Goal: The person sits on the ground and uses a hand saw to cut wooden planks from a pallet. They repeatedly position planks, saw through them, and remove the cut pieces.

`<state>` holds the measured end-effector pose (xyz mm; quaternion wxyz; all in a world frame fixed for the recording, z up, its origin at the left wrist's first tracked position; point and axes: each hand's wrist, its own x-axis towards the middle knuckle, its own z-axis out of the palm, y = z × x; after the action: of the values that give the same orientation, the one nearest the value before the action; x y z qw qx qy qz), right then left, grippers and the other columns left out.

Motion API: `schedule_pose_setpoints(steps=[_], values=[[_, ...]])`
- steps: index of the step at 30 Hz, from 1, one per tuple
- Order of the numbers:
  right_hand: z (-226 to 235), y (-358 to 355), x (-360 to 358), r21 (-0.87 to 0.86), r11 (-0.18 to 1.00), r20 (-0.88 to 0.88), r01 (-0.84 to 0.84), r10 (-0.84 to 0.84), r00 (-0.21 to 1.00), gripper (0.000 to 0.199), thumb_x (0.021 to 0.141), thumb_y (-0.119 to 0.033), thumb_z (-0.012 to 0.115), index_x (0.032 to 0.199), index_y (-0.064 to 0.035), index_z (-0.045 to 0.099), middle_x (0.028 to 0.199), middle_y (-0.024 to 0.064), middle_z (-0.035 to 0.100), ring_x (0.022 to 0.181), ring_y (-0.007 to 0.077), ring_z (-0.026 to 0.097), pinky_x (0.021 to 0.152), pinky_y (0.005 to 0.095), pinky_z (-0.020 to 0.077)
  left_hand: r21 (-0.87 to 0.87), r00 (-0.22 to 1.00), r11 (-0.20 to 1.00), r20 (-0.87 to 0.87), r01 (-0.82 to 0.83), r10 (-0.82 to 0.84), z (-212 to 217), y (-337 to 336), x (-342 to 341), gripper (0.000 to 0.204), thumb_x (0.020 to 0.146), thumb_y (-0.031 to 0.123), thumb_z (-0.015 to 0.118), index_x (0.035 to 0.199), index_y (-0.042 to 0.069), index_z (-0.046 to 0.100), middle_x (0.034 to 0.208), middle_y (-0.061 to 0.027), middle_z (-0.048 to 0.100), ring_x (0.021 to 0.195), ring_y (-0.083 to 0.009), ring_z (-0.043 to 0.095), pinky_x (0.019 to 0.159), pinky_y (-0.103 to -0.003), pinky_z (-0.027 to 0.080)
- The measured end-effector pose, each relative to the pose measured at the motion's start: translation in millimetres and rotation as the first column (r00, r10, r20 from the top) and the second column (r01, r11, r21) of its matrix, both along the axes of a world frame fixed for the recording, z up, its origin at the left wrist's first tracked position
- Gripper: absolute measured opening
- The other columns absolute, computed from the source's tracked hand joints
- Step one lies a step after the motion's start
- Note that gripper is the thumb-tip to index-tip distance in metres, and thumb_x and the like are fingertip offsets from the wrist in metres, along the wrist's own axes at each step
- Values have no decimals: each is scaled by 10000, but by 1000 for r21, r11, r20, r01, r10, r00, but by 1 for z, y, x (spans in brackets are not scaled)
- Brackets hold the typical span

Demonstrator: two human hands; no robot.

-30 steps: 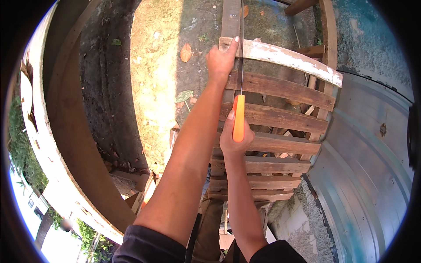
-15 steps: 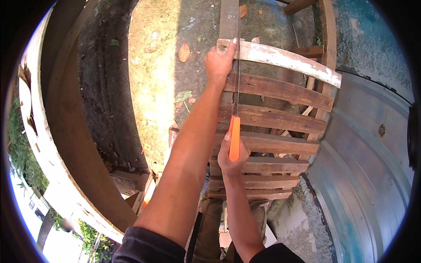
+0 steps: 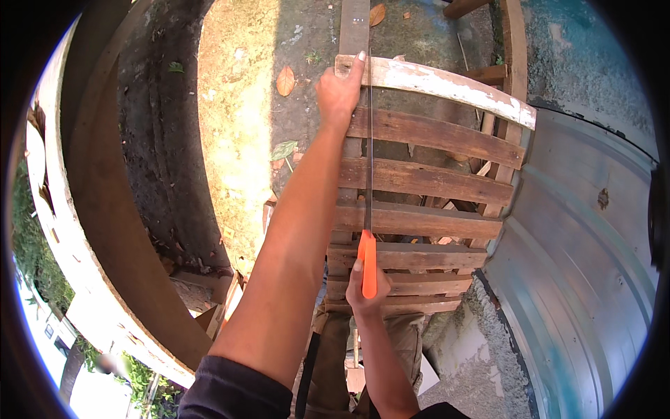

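A wooden pallet (image 3: pixel 433 178) stands before me, its top board (image 3: pixel 447 82) painted white and worn. My left hand (image 3: pixel 340 89) grips the left end of that top board. My right hand (image 3: pixel 363 293) holds the orange handle of a handsaw (image 3: pixel 368 262). The thin saw blade (image 3: pixel 368 153) runs straight up from the handle across the slats to the top board, right beside my left thumb.
Corrugated metal sheeting (image 3: pixel 586 265) stands at the right of the pallet. A curved wooden beam (image 3: pixel 118 209) runs down the left. Dry leaves (image 3: pixel 285 81) lie on the concrete ground beyond. Loose wood scraps (image 3: pixel 216 307) sit near my legs.
My right hand has drawn the saw back toward me, so the orange handle sits lower over the slats. My left hand keeps its grip on the top board.
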<state>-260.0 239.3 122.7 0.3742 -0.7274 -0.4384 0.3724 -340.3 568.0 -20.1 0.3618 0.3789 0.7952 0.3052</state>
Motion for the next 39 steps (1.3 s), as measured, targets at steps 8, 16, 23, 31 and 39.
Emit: schedule_pose_setpoints(steps=[8,16,23,31,39], values=[[44,-59,102,67,998,85,-11,5,996,423,994,-340,597,735,-8,554,610,72,568,535,213,577,536,326,483,423,999,905,16,-47,45,-1,-8,0,556,1054,339,269,1143,-49,657,1105,-313,677,1081,-502,609,961,-515,451],[29,-85,119,17,974,-132,224,-220,967,482,999,-410,617,732,-14,555,587,44,543,517,141,512,486,272,385,576,996,812,-70,91,-62,-12,-16,-7,467,962,245,581,1332,-39,598,1221,-246,679,1141,-397,643,1035,-423,462],[44,-148,146,-64,998,10,27,-26,1000,433,994,-391,619,764,-26,601,588,60,567,518,199,592,536,326,475,355,955,915,143,194,-258,10,-5,-32,710,899,191,758,1475,-75,439,1357,-259,604,1208,-290,622,1043,-352,476],[53,-171,185,8,996,60,-85,84,995,453,1013,-365,565,734,-8,576,590,74,548,482,209,552,488,343,432,55,917,975,331,215,-221,66,-10,-32,933,862,195,794,1562,-42,223,1526,-291,375,1398,-386,418,1093,-524,417],[68,-179,196,-91,992,-133,87,-99,986,440,1004,-349,572,740,3,572,603,60,536,521,189,536,505,317,404,-116,887,952,410,283,-213,91,-19,-31,498,995,259,638,1385,6,458,1247,-180,557,1190,-268,545,962,-488,505]])
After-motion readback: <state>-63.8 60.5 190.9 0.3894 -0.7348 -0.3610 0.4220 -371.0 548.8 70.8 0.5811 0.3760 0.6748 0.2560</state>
